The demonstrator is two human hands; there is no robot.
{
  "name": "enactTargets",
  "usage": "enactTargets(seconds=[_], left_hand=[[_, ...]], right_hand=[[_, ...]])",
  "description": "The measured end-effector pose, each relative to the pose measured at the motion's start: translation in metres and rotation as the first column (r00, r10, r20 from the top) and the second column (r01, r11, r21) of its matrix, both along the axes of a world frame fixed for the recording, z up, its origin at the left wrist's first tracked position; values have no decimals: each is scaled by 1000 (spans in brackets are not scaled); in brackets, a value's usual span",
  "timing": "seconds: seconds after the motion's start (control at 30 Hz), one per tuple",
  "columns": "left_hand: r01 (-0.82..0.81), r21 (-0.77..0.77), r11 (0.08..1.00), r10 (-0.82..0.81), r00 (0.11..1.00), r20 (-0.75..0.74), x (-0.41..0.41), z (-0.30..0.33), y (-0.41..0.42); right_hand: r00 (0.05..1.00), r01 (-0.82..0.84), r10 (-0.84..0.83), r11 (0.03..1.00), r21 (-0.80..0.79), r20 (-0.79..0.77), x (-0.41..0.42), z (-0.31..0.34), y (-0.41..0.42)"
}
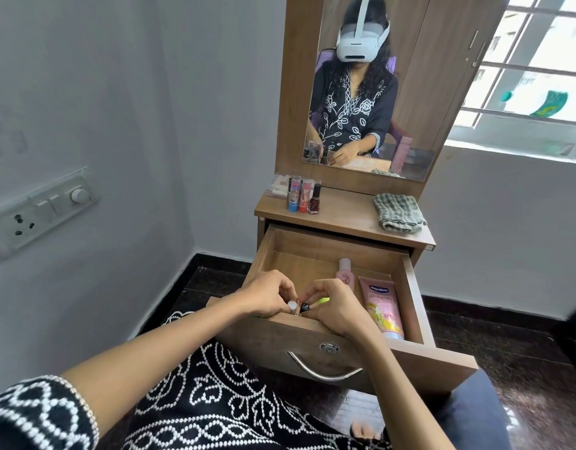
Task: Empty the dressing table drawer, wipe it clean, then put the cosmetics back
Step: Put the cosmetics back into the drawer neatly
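Observation:
The wooden drawer (pixel 413 287) of the dressing table is pulled out in front of me. Both my hands are inside its near left corner. My left hand (pixel 267 295) pinches a small white-capped tube (pixel 291 305). My right hand (pixel 335 306) grips a small black-capped item (pixel 305 307), and a bit of yellow-green (pixel 322 300) shows beside its fingers. A pink Vaseline tube (pixel 382 306) and a small pink bottle (pixel 345 274) lie on the drawer's right side.
On the table top (pixel 345 219) stand a blue and a red lip balm (pixel 299 194), a dark nail polish bottle (pixel 315 199) and a flat palette (pixel 277 188) at the left. A checked cloth (pixel 398 212) lies at the right. A mirror (pixel 410 92) rises behind. A wall with a switchboard (pixel 40 212) is at the left.

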State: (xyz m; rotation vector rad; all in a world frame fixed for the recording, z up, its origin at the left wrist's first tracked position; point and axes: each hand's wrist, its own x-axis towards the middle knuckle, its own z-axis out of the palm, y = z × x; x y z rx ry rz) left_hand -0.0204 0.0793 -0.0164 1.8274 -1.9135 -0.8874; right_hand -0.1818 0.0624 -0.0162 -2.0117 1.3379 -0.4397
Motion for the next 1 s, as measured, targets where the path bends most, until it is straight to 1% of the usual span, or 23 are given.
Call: enactTargets(seconds=[0.3,0.77,1.0], left_hand=[[-14,3,1000,14,999,50,-3,-1,-1],[-11,-4,1000,11,994,105,-5,-2,-4],[-12,1,1000,12,996,90,-4,-1,-4]], right_hand=[[1000,-6,6,1000,30,14,-1,0,-1],[998,-31,31,1000,3,46,-1,-5,-4],[997,-27,27,1000,-7,71,-2,-6,-3]])
